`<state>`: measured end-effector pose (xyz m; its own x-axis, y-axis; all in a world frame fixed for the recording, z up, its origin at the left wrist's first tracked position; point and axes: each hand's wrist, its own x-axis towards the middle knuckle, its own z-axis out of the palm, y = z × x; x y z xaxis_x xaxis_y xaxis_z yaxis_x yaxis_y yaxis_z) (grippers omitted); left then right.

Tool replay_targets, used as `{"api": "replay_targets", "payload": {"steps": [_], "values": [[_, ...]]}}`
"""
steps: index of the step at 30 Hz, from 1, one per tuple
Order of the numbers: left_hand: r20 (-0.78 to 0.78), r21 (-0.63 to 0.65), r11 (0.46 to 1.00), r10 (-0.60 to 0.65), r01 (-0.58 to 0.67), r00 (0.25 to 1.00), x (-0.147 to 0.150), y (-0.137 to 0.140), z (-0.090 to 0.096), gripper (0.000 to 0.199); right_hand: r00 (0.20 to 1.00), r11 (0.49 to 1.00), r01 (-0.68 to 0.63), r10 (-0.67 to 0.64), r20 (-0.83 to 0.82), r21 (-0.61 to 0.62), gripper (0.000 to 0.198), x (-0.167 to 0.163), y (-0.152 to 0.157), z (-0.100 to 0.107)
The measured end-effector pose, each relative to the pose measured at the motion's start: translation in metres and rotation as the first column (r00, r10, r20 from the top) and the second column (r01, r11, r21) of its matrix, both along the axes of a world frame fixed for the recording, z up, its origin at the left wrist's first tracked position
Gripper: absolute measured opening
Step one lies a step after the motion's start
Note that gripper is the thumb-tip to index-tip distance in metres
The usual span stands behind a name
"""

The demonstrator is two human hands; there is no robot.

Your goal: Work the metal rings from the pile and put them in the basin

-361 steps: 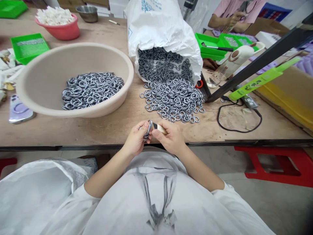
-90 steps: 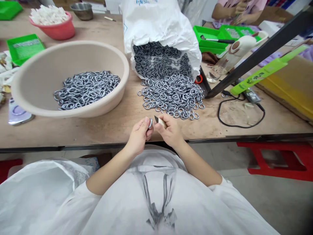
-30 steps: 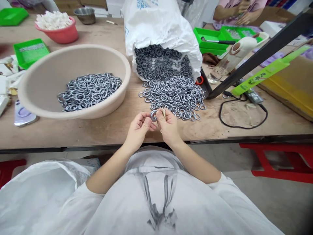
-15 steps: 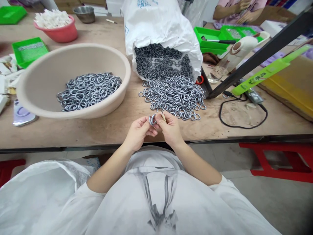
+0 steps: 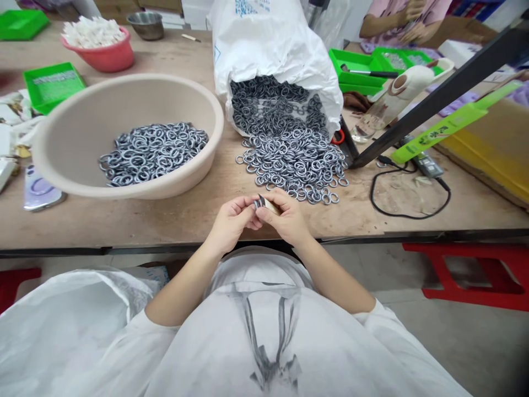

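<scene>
Close to the table's front edge, my left hand (image 5: 233, 219) pinches grey metal-coloured rings (image 5: 257, 204) between thumb and fingers; how many is hidden. My right hand (image 5: 288, 219) is closed around a small knife with a pale handle (image 5: 270, 207) and a short dark pointed blade (image 5: 261, 199). Its blade lies against or right beside the rings. Just beyond my hands a heap of loose rings (image 5: 295, 160) spills from a white sack (image 5: 276, 49) lying on its side. To the left, a beige basin (image 5: 128, 190) holds many similar rings.
A phone (image 5: 41, 187) and green tray (image 5: 53, 88) lie left of the basin, a red bowl (image 5: 103, 58) behind it. On the right are a slanted dark metal bar (image 5: 433, 99), a bottle (image 5: 382, 110) and a black cable (image 5: 372, 193). A co-worker's hands (image 5: 413, 25) show at the back.
The knife in my right hand has turned, so its dark blade now shows at the rings. Those rings now show less between my fingers. Both hands stay in nearly the same place.
</scene>
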<state>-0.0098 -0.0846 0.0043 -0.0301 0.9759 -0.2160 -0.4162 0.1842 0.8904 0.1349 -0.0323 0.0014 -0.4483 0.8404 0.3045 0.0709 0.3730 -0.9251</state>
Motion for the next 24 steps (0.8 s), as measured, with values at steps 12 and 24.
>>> {"api": "replay_targets", "payload": {"steps": [12,24], "values": [[0.165,-0.085,0.995,-0.037,0.052,0.986,-0.002,-0.004,0.01,0.038,0.994,0.995,0.029,-0.039,-0.099,-0.097,0.042,-0.005,-0.004,-0.004],[0.174,-0.073,0.997,0.037,-0.024,0.984,-0.004,-0.006,0.015,0.039,0.941,0.921,-0.067,-0.071,0.332,0.384,0.035,0.016,-0.015,0.018]]}}
